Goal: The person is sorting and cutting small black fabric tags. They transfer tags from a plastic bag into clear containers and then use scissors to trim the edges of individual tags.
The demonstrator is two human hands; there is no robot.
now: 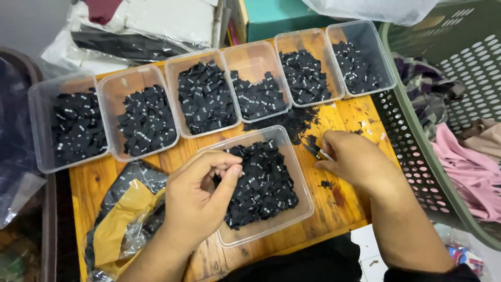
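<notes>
My left hand (201, 193) hovers over the near clear plastic tub (302, 206), which is full of small black fabric labels (263, 185). Its thumb and fingers are pinched together; whether a label sits between them is hard to tell. My right hand (355, 159) rests on the wooden table (334, 203) to the right of that tub. It grips a small metal tool (315, 151), likely snips, at a loose heap of black labels (295, 121).
Several clear tubs of black labels stand in a row along the table's far edge (203, 96). A clear bag with yellow-brown card (125, 216) lies at the near left. A green laundry basket (417, 151) with clothes stands at the right. Bags and a teal box sit behind.
</notes>
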